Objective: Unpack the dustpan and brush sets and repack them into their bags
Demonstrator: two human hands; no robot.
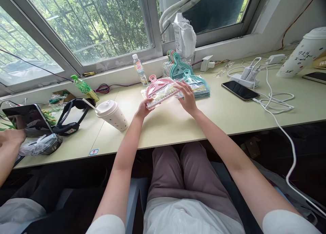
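Note:
A pink dustpan-and-brush set [163, 88] in clear plastic wrap is held tilted above the table in front of me. My left hand [144, 107] is closed on its lower left corner, with the thumb on top. At the right end, my right hand [187, 96] has its fingers bent over the wrap and grips that edge. Just behind my right hand lies a pile of green wrapped dustpan sets [201, 86]. Farther back, against the sill, several wrapped dustpans [178, 67] in different colours lean upright, a green one foremost.
A lidded paper cup [112, 115] with a straw stands near my left forearm. Bottles, a headset [73, 117] and a tablet [28, 118] are farther left, by a co-worker's hand [11, 137]. On the right lie a phone [239, 90], white cables and a power strip [244, 80].

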